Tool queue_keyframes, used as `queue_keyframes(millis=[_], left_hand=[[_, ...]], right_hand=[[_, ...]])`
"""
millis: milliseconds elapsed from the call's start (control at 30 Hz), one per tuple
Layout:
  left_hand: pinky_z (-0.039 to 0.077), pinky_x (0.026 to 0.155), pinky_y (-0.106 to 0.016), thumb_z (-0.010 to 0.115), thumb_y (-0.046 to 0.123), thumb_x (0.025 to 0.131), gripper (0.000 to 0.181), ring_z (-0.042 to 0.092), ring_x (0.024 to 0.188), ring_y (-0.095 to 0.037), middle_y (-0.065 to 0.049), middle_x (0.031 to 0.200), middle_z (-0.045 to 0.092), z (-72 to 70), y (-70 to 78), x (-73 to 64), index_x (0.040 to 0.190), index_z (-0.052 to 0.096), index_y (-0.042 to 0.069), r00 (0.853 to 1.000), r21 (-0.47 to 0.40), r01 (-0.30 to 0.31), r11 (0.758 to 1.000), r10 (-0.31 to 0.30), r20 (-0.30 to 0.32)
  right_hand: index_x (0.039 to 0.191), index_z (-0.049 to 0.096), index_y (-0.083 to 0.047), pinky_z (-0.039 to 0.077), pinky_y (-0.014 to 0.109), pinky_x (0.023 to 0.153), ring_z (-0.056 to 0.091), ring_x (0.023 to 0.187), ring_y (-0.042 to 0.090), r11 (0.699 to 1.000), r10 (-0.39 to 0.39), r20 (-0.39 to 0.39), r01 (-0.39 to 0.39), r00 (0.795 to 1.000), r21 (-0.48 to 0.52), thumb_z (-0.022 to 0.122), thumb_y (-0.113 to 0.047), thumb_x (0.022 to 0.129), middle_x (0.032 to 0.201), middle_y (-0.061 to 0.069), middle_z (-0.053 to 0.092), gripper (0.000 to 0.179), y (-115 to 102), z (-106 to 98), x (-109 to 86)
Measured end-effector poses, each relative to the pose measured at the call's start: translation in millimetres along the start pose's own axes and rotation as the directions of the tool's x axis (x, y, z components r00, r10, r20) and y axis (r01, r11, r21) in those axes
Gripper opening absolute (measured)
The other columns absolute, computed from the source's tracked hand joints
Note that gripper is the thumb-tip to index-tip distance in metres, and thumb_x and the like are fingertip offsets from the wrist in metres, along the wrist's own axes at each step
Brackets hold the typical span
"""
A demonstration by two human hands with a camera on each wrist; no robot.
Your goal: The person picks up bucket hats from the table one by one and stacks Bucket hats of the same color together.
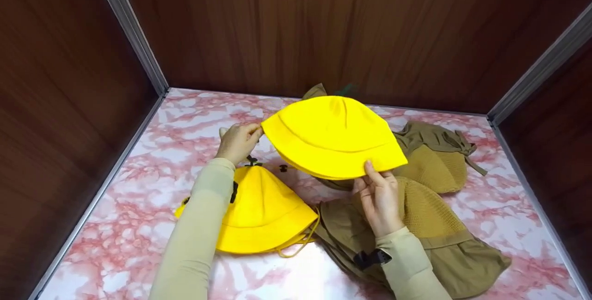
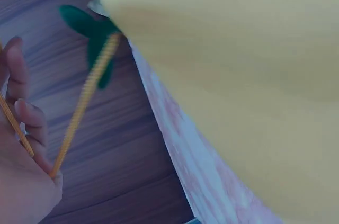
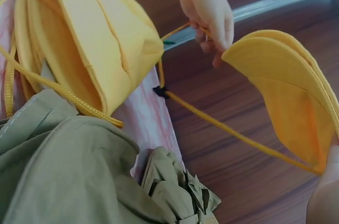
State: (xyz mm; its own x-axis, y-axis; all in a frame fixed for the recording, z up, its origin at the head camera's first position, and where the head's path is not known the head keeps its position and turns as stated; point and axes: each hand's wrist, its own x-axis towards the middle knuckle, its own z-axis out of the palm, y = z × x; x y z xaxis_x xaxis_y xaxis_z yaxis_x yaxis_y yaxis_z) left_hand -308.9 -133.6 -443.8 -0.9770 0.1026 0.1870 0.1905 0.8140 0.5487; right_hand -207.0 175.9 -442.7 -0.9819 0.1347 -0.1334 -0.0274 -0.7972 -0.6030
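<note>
A yellow bucket hat [image 1: 335,133], folded flat, is raised above the table between both hands. My left hand [image 1: 238,142] pinches the left corner of its brim, with a yellow cord [image 3: 228,134] caught in the fingers. The cord hangs below the hat and carries a black toggle [image 3: 160,91]. At the lower right of the brim, my right hand [image 1: 381,200] grips the edge, thumb in front. Under my left forearm a second yellow hat [image 1: 259,217] lies on the table, with a sprout ornament [image 1: 252,160] at its top. Yellow brim fabric fills much of the left wrist view.
Olive-brown hats with mesh crowns and cloth flaps lie to the right, one nearer [image 1: 458,263] and one farther back [image 1: 434,166]. Another olive piece [image 1: 315,91] shows behind the raised hat. Dark wood-grain panels [image 1: 296,32] enclose the pink marbled table [image 1: 134,189].
</note>
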Motion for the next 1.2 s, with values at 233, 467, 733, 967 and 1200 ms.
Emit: queue_keyframes(millis=[233,467,733,967,1200], left_hand=[[0.025,0.078,-0.045,0.049,0.034,0.104,0.029,0.057,0.090,-0.032,-0.005,0.097,0.075,10.4,-8.4,6.8,0.107,0.072,0.017,0.999,0.073,-0.011,0.997,0.014,-0.040],[0.023,0.084,-0.046,0.047,0.032,0.105,0.028,0.053,0.091,-0.030,-0.006,0.098,0.073,20.5,-20.5,4.5,0.102,0.070,0.016,0.998,0.043,0.029,0.999,-0.031,0.058],[0.042,0.107,-0.049,0.047,0.026,0.105,0.031,0.060,0.117,-0.033,-0.010,0.125,0.069,23.0,-13.6,10.8,0.126,0.068,0.015,0.995,-0.141,0.097,0.985,-0.099,-0.003],[0.055,0.091,-0.044,0.041,0.028,0.107,0.038,0.067,0.108,-0.028,-0.014,0.127,0.064,23.2,21.0,14.4,0.139,0.056,0.015,0.962,-0.682,0.239,0.691,-0.263,0.071],[0.056,0.081,-0.043,0.036,0.038,0.108,0.041,0.063,0.093,-0.018,-0.004,0.115,0.060,27.1,55.8,9.2,0.144,0.047,0.024,0.926,-0.946,0.298,0.127,-0.281,0.254]], right_hand=[[0.107,0.060,-0.003,0.060,0.028,0.072,0.069,0.084,0.017,0.998,-0.034,0.015,0.035,0.999,-0.050,0.053,0.001,0.098,0.097,0.007,0.065,0.012,5.4,2.7,-3.6],[0.104,0.062,-0.006,0.060,0.027,0.075,0.069,0.082,0.014,0.990,-0.026,0.025,0.029,0.999,-0.137,0.055,0.001,0.098,0.094,0.005,0.066,0.012,13.3,-0.6,-6.1],[0.109,0.059,-0.006,0.060,0.027,0.074,0.068,0.084,0.015,0.991,-0.026,0.019,0.028,0.999,-0.134,0.055,0.001,0.098,0.096,0.006,0.065,0.013,11.9,-0.8,-5.6],[0.109,0.061,-0.005,0.060,0.028,0.071,0.069,0.083,0.017,0.995,-0.071,0.035,0.073,0.997,-0.072,0.055,0.002,0.097,0.099,0.008,0.064,0.015,-2.0,1.7,-4.2],[0.106,0.065,-0.002,0.061,0.031,0.075,0.072,0.086,0.019,0.996,-0.084,0.028,0.085,0.996,-0.041,0.055,0.002,0.097,0.099,0.010,0.068,0.014,-9.2,-5.3,-2.2]])
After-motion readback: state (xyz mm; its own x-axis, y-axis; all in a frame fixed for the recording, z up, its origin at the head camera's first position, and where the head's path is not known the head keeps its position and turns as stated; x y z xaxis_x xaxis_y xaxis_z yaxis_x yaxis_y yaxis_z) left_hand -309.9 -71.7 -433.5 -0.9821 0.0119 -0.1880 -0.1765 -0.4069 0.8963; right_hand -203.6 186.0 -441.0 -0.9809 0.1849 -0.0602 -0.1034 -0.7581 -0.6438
